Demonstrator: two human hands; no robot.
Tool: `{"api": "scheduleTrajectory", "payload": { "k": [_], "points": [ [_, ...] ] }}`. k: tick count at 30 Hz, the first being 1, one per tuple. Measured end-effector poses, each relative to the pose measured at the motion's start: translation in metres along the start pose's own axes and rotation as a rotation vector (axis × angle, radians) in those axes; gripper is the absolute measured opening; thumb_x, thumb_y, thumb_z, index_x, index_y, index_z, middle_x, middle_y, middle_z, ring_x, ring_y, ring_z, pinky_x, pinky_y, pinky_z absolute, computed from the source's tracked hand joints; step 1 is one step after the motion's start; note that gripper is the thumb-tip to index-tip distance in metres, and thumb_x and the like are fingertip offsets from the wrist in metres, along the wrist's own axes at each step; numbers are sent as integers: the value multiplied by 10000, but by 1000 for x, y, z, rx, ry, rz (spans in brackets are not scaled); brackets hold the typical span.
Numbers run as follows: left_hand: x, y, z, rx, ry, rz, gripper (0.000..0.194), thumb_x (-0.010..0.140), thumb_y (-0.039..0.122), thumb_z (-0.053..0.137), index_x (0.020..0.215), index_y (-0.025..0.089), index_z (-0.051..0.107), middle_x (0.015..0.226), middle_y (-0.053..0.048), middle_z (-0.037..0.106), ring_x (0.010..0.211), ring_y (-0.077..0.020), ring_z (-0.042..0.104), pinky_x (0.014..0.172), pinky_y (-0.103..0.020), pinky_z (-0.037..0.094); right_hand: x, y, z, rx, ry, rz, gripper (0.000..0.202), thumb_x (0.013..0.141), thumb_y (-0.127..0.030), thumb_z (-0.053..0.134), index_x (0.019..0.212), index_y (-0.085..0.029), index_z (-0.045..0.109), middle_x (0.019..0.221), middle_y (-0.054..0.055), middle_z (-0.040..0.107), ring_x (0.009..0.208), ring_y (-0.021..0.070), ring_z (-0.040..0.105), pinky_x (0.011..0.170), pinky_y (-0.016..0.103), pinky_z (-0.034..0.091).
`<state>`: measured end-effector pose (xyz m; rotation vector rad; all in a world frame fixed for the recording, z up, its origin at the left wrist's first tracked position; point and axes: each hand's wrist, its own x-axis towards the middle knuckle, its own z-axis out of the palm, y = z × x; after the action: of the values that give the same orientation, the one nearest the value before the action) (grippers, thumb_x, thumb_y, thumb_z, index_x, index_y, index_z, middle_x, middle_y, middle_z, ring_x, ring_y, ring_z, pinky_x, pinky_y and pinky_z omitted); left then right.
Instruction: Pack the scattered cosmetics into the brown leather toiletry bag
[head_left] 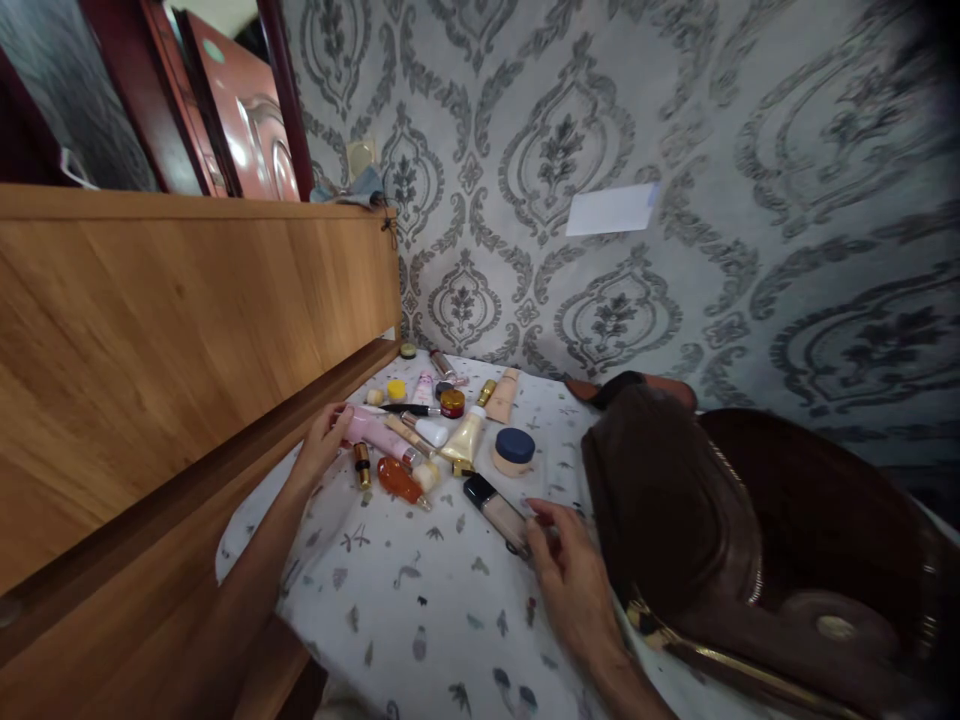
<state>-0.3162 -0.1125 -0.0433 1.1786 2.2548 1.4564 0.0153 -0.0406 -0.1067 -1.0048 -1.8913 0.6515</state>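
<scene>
The bare left forearm (259, 565) slants up from the lower left to the left hand (324, 445), its fingers bent. The right hand (574, 575) points up and leftward, fingers loosely curved, above a bare right wrist (611, 655).

I read this as a home, though over the feed I cannot tell which room: the wall facing me carries grey damask wallpaper (562, 150), and past a long wood-grain panel (187, 300) on the left I can see a glossy reddish-brown door (247, 110) with moulded shapes on it. What settles it for me is the everyday personal stuff close in, with cosmetics (452, 404) in little jars, tubes and bottles scattered over a white cloth (405, 610) printed with small motifs, and a dark brown bag (660, 480) lying to their right.
</scene>
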Motion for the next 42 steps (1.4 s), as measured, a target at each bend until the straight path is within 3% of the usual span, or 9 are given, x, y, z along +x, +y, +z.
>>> {"api": "scheduleTrajectory", "payload": {
  "k": [3, 6, 10, 14, 19, 23, 26, 36, 42],
  "points": [
    [-19, 27, 21, -516, -172, -118, 500, 947, 531, 418, 1131, 104, 600, 1062, -136, 708, 874, -217, 694, 712, -297, 571, -6, -13, -2, -37, 16, -245, 265, 941, -318, 455, 1109, -202, 625, 1059, 119, 662, 993, 261, 624, 862, 414, 533],
    [-53, 57, 51, -934, -420, -375, 452, 949, 501, 475, 1113, 107, 625, 972, -135, 739, 832, -220, 725, 728, -304, 591, -13, -22, -1, -54, -42, -360, 329, 955, -298, 480, 1260, -210, 567, 1124, 120, 651, 1065, 263, 611, 927, 429, 519],
    [-93, 84, 91, -1062, -670, -653, 406, 1014, 380, 361, 1063, 90, 640, 919, -145, 746, 797, -205, 735, 702, -284, 605, -17, -19, 1, -73, -33, -339, 583, 959, -403, 506, 1479, -187, 355, 1336, 157, 541, 1245, 284, 519, 1027, 465, 469],
    [-112, 91, 120, -1040, -685, -686, 256, 972, 314, 484, 1015, 117, 642, 814, -97, 739, 635, -170, 701, 526, -231, 564, -17, -12, 2, -42, 5, -337, 659, 939, -439, 551, 1499, -177, 323, 1364, 165, 532, 1257, 290, 507, 1051, 472, 446],
    [-112, 93, 134, -925, -603, -513, 208, 885, 358, 616, 868, 152, 641, 690, -13, 673, 579, -128, 619, 528, -211, 517, -14, -11, 3, 7, 96, -258, 551, 934, -412, 559, 1408, -159, 438, 1268, 166, 601, 1178, 285, 570, 1006, 464, 481],
    [-100, 86, 137, -558, -486, -43, 373, 842, 507, 594, 672, 176, 618, 634, -1, 607, 641, -152, 561, 591, -241, 479, -13, -11, 3, 36, 106, -202, 584, 899, -429, 613, 1387, -151, 454, 1269, 165, 611, 1188, 280, 577, 1013, 439, 483],
    [-94, 80, 136, -337, -424, 219, 396, 870, 516, 500, 696, 190, 642, 732, -32, 657, 751, -185, 587, 747, -283, 486, -13, -12, 5, 60, 101, -191, 581, 887, -427, 630, 1362, -133, 470, 1278, 171, 612, 1192, 274, 581, 1015, 422, 484],
    [-97, 73, 130, -214, -447, 282, 446, 903, 515, 401, 949, 174, 685, 985, -87, 732, 968, -248, 655, 840, -334, 534, -15, -18, 3, 147, 68, -75, 623, 757, -392, 753, 1295, -169, 531, 1236, 128, 654, 1128, 257, 625, 998, 374, 493],
    [-102, 59, 137, -176, -295, 304, 484, 902, 565, 399, 965, 194, 703, 1011, -84, 746, 1011, -254, 671, 884, -354, 554, -17, -24, -4, 191, 56, 0, 603, 716, -363, 767, 1249, -176, 555, 1162, 101, 684, 1038, 243, 649, 921, 337, 516]
  ]
}}
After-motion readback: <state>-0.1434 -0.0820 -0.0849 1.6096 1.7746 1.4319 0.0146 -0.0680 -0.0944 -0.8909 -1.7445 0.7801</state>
